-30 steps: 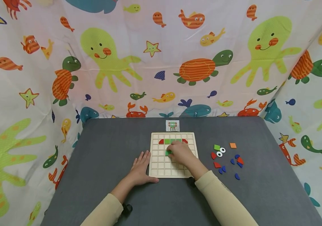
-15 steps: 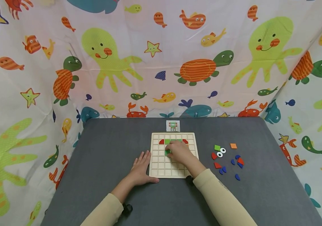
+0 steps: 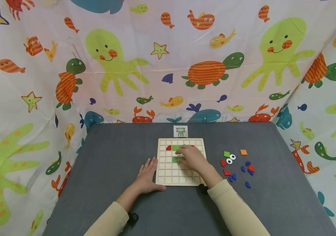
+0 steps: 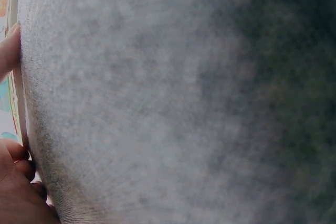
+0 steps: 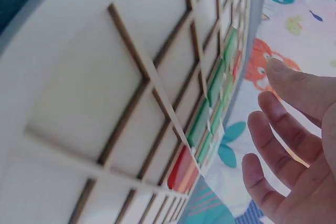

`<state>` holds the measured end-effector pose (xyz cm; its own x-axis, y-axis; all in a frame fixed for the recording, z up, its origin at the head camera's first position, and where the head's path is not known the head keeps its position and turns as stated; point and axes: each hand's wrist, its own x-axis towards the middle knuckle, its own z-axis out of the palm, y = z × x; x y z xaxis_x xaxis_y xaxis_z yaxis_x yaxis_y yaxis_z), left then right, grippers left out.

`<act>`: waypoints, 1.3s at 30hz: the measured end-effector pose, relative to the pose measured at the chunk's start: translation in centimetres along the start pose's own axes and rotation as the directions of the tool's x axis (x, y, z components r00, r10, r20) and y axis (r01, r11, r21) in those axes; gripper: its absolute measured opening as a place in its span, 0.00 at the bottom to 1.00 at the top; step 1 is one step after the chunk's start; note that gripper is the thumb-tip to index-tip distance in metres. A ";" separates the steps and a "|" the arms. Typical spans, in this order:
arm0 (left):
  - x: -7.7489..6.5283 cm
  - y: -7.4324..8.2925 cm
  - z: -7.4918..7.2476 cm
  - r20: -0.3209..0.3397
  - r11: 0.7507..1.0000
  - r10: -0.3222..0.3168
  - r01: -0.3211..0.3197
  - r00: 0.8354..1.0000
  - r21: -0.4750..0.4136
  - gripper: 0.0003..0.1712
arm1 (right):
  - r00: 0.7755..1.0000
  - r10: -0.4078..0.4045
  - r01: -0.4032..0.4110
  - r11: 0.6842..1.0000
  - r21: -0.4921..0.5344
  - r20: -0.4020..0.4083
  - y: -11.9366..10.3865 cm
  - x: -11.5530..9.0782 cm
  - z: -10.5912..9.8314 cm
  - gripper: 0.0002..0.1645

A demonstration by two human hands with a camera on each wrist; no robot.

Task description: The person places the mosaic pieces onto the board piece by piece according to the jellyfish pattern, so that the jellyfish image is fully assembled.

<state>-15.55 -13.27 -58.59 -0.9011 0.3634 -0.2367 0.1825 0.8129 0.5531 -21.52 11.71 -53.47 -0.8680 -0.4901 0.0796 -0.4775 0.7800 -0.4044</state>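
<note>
A pale wooden grid board [image 3: 163, 177] lies on the grey table. The left hand [image 3: 147, 177] rests with straight, spread fingers along the board's left edge, its thumb by the near left corner. Over the middle of the board is the right hand [image 3: 193, 159], its fingers loosely bent with nothing between them, as the right wrist view confirms. Just left of its fingertips, a green square tile [image 3: 175, 159] sits in a cell. An upper row holds a red curved piece [image 3: 168, 147] and green squares, partly hidden by the right hand. A red piece [image 5: 182, 169] ends one row in the right wrist view.
A small printed pattern card [image 3: 180, 131] lies behind the board. Loose pieces spread to its right: a green square [image 3: 227, 153], white rings [image 3: 229, 161], an orange square [image 3: 243, 152], red pieces [image 3: 227, 172] and several blue ones [image 3: 247, 184]. A sea-animal curtain [image 3: 120, 108] surrounds the table.
The right hand has drawn back slightly to the right from the green square, its fingers loosening, so more of that tile shows. The left hand stays in place.
</note>
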 end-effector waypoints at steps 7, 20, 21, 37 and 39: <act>-0.1 0.0 0.0 0.000 1.000 -0.014 0.014 1.000 0.004 0.75 | 0.998 -0.009 0.009 1.000 -0.010 -0.060 0.7 -1.7 -1.5 0.17; -0.1 0.2 0.0 -0.001 1.000 -0.016 0.016 1.000 0.017 0.75 | 0.983 0.149 -0.147 0.989 0.029 -0.105 3.9 -5.1 -3.2 0.17; -0.1 0.2 0.0 -0.002 1.000 -0.017 0.017 1.000 0.014 0.75 | 0.981 0.166 -0.163 0.986 0.037 -0.104 4.3 -5.4 -3.3 0.18; 0.0 0.2 0.1 0.006 0.999 -0.037 0.037 0.999 0.030 0.76 | 0.927 0.351 -0.347 0.936 0.050 -0.130 8.9 -9.2 -3.0 0.22; 0.0 0.2 0.1 0.004 0.999 -0.036 0.036 0.999 0.028 0.76 | 0.924 0.357 -0.353 0.934 0.052 -0.137 9.4 -9.6 -2.8 0.22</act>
<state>-15.49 -13.05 -58.53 -0.9055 0.3355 -0.2598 0.1606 0.8377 0.5220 -18.04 24.87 -55.45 -0.9912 -0.1210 0.0543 -0.1325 0.8815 -0.4533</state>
